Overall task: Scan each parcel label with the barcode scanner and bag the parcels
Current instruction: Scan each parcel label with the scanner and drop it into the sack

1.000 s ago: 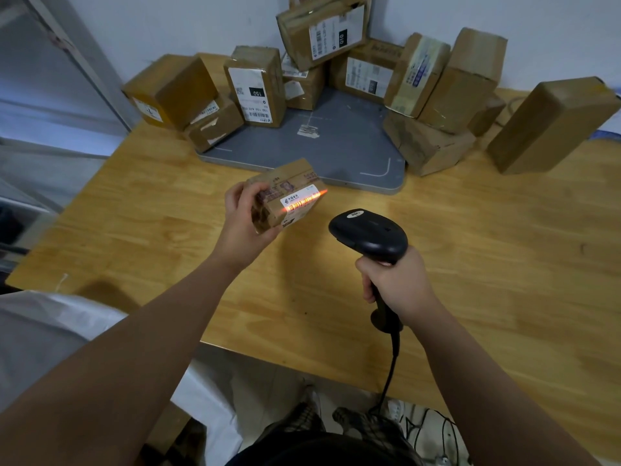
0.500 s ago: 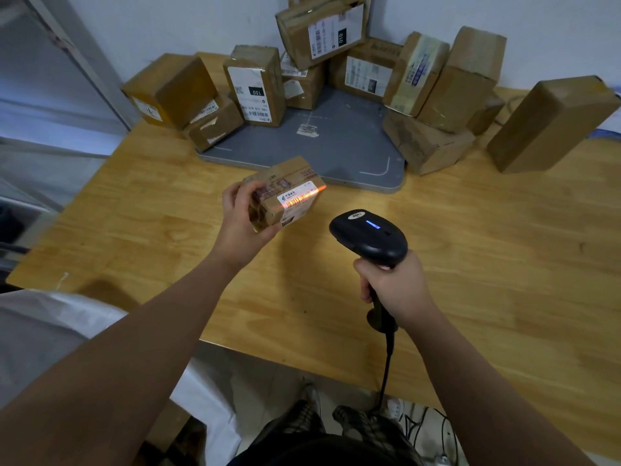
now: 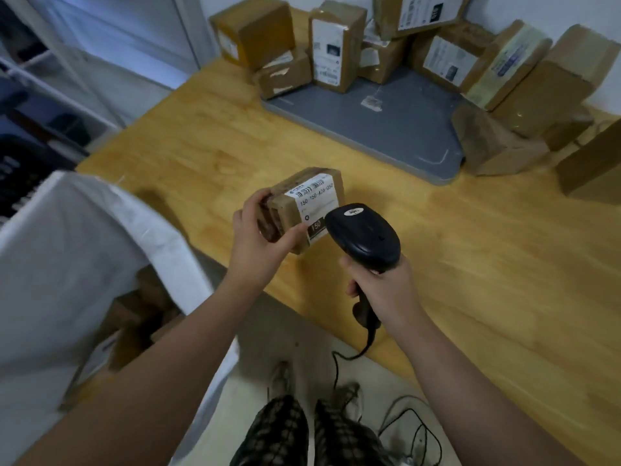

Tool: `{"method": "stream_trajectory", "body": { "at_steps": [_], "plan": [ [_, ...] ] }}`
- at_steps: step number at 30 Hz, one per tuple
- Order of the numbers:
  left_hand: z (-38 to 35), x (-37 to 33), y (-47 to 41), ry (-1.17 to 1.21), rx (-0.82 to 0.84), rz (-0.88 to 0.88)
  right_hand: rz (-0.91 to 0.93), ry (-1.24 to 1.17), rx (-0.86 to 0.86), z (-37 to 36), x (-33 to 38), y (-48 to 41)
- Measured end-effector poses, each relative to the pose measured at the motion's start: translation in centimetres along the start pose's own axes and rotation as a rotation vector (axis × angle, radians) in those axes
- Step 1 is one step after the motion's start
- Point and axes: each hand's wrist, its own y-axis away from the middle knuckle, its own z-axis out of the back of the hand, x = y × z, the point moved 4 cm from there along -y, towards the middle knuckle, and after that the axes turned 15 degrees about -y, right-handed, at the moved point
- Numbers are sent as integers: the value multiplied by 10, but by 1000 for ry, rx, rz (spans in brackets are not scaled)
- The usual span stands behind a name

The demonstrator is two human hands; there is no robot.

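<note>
Back it came: the parcel (image 3: 302,210) had been drawn in from mid-table toward the near edge. The red scan line that lay across its label (image 3: 314,200) half a second before was gone, and so was the blue light on the scanner (image 3: 364,235). The left hand (image 3: 258,240) gripped the parcel by its left end, fingers curled over the top and thumb pressed along the front face. It held the parcel over the wooden table (image 3: 470,264) with the label turned up. The right hand (image 3: 383,287) was clenched round the scanner's handle. The scanner's black head sat right in front of the parcel and hid the lower right corner of the label. Its cord (image 3: 339,359) dropped off the table edge to the floor.

On the left a white bag (image 3: 67,247) had swung into view, its mouth open, with brown boxes (image 3: 134,324) blurred inside. The left forearm crossed in front of its near rim. At the back the other parcels (image 3: 336,52) stood crowded around and partly on a grey mat (image 3: 386,129), well apart from the hands, several with white labels facing out. Beyond the table's left edge stood pale shelving (image 3: 84,62), too blurred to say more.
</note>
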Motion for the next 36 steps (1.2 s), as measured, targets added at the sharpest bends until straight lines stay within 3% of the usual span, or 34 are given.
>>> {"method": "stream_trajectory", "body": {
  "at_steps": [10,16,21,28,30,36],
  "plan": [
    [118,150,128,200,-145,264,-85,20,105,-137,-81,65],
    [181,260,126,-260,-112,510,-180,58,138,-213,-124,82],
    [171,307,88,-628,268,399,-145,211,115,-240,-151,73],
    [104,344,81,-805,771,241,-163,360,97,-240,-185,70],
    [99,344,81,-828,776,225,-161,381,73,-236,-186,71],
    [114,301,65,-822,576,74,-202,381,1,-221,-173,68]
  ]
}}
